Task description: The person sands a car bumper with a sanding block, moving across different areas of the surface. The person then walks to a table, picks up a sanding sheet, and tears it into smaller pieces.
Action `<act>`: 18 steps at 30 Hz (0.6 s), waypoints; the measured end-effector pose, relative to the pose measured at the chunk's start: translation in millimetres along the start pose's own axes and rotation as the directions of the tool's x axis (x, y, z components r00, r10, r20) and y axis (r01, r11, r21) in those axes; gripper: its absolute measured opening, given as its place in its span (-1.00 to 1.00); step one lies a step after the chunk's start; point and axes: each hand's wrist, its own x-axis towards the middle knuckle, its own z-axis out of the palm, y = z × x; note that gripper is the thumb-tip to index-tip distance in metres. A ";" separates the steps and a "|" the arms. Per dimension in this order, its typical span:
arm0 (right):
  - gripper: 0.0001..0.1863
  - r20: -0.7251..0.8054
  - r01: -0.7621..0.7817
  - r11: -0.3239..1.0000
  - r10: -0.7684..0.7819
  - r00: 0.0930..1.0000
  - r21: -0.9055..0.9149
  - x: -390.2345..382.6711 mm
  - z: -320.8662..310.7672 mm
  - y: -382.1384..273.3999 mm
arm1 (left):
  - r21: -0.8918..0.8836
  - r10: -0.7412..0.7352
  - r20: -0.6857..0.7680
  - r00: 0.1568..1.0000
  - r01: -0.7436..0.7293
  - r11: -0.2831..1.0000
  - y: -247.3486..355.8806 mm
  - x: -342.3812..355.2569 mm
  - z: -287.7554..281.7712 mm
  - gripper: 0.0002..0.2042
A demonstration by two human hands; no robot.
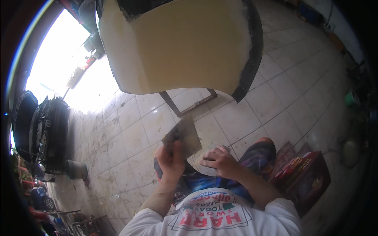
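My left hand [172, 162] is closed on the lower edge of a thin, flat, squarish plate [188, 138], grey-brown with dark smears. The plate is tilted up in front of my lap. Beside it on the right, my right hand [221, 161] has its fingers curled round something pale, mostly hidden and blurred, whose kind I cannot make out. The two hands are a short gap apart. Beyond them stands a large car-hood-like panel [189, 47], coated in pale yellow with dark bare edges; neither hand touches it.
A dark frame [173, 105] shows beneath the panel on the stained tiled floor [126, 137]. To my right sits a red box [303, 177]. At the left are black car parts [49, 133] and a pale bucket [76, 170]. A green container [350, 98] stands far right.
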 end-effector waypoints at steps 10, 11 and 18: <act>-0.30 -0.481 0.010 1.000 -0.016 0.877 -0.015 21.4 -42.2 16.2 | -0.627 -0.741 0.231 0.631 0.679 0.383 -5.4 -3.9 6.3 -0.67; -0.31 -0.487 -0.038 0.947 -0.130 0.864 -0.320 19.5 -45.0 25.0 | -0.641 -0.721 0.217 0.658 0.653 0.402 -5.9 -4.0 4.2 -0.70; -0.44 -0.408 0.009 0.981 -0.090 0.909 -0.195 -3.3 -8.4 -7.4 | 0.142 -0.125 0.125 0.984 0.107 0.984 -1.5 -1.6 15.8 -0.84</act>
